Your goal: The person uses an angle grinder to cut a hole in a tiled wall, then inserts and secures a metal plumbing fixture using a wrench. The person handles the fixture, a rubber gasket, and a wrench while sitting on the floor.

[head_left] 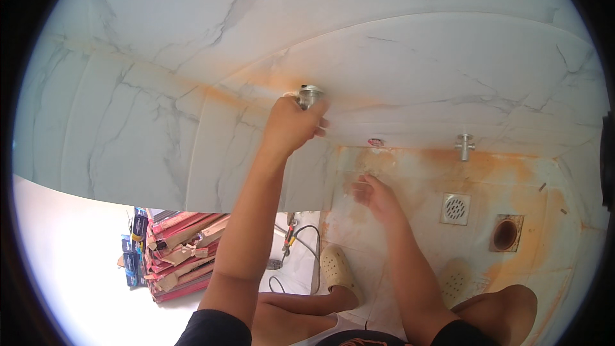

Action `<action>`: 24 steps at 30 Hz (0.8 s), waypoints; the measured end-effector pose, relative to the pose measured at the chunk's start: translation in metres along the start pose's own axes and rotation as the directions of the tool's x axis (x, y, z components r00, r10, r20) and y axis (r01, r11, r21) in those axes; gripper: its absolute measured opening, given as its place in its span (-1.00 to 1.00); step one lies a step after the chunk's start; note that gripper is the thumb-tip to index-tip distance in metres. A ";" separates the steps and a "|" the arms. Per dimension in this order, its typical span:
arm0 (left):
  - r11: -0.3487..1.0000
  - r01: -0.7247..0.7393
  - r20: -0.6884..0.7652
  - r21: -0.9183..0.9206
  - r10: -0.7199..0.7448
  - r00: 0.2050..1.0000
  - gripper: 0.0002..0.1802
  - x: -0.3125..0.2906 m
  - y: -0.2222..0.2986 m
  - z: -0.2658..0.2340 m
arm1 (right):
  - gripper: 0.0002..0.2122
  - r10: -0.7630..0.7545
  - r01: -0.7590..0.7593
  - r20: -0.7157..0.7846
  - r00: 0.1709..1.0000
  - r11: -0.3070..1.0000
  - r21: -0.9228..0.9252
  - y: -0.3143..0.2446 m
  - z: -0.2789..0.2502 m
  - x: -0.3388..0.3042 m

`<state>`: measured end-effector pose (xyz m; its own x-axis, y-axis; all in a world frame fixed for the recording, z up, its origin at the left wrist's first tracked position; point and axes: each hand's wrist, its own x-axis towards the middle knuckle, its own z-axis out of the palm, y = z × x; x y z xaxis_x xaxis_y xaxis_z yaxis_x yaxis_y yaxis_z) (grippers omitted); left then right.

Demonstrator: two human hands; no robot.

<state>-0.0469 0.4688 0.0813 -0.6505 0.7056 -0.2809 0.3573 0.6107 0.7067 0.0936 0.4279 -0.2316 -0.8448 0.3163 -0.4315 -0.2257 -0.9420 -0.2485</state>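
My left hand [295, 123] is raised to the marbled tile wall [416, 57], its fingers wrapped round a chrome pipe fitting [311, 94]. The fitting's round flange sits at the wall face; my fingers hide much of its body. Lower down, my right hand [377, 197] hangs above the stained floor, fingers loosely bent, partly apart and slightly blurred. Nothing shows in it. Beyond that hand, a small round hole with a reddish rim [375, 143] opens low in the wall. To its right, a chrome valve [466, 147] sticks out of the same wall.
A square floor drain [455, 208] and an open round pipe hole [505, 235] lie in the rust-stained floor [410, 237]. At lower left, red cartons [186, 250] are stacked beside blue boxes [133, 263]. A black cable [315, 243] runs near my clog [336, 267].
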 end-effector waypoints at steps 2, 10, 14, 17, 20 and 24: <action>0.997 -0.025 -0.009 0.068 0.026 1.000 -0.46 -0.001 0.003 0.000 | -0.67 0.007 -0.007 -0.007 1.000 1.000 -0.025 0.002 0.002 0.003; 0.368 0.309 0.459 -0.877 0.450 0.766 0.00 0.018 -0.078 0.011 | -0.66 0.003 -0.002 -0.006 1.000 0.997 0.078 0.000 -0.007 0.002; 0.074 0.516 0.372 -0.853 0.779 0.504 0.02 0.046 -0.086 0.047 | -0.68 0.025 -0.023 -0.016 1.000 0.992 0.121 -0.001 -0.011 -0.001; -0.005 0.519 0.201 -0.855 0.918 0.341 -0.20 0.064 -0.074 0.073 | -0.68 0.027 -0.024 -0.020 0.999 0.993 0.114 0.001 -0.011 -0.003; -0.245 0.634 -0.010 -0.733 0.936 0.351 -0.33 0.071 -0.070 0.086 | -0.69 0.016 -0.017 0.013 1.000 0.994 0.106 0.003 -0.010 -0.004; -0.063 0.611 0.217 -0.789 0.902 0.373 -0.38 0.067 -0.074 0.066 | -0.69 0.015 -0.017 0.019 1.000 0.996 0.093 0.002 -0.010 -0.007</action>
<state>-0.0724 0.4949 -0.0326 0.2248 0.8922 0.3917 -0.9489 0.1091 0.2961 0.1037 0.4246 -0.2379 -0.8573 0.2998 -0.4185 -0.2556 -0.9535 -0.1594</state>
